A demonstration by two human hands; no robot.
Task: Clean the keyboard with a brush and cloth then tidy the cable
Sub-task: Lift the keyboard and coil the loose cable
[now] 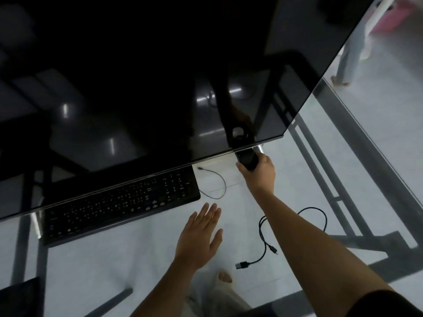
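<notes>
The black keyboard [121,207] lies at the left of the glass table [114,259], its far edge tucked under the lower edge of a large dark monitor [160,88], so the back rows sit in shadow. Just right of the keyboard's near corner is the left hand [201,239], palm down, with its fingers straight and slightly spread and holding nothing; whether it touches the glass I cannot tell. Beyond it a thin cable [217,181] curls in a loose loop beside the keyboard's right end. Further right, the right hand [259,173] reaches to the monitor's lower corner, its fingers curled round a dark object [247,160]. It may be the brush, but it is too dim to be sure. The step looks like fetching the tool. It would go best by drawing the object straight back, clear of the monitor edge, then using the free left hand to slide the keyboard out from under the screen so that every row can be reached. At the far right a thicker black cable [242,265] sprawls uncoiled near the right forearm, and should not be snagged.
</notes>
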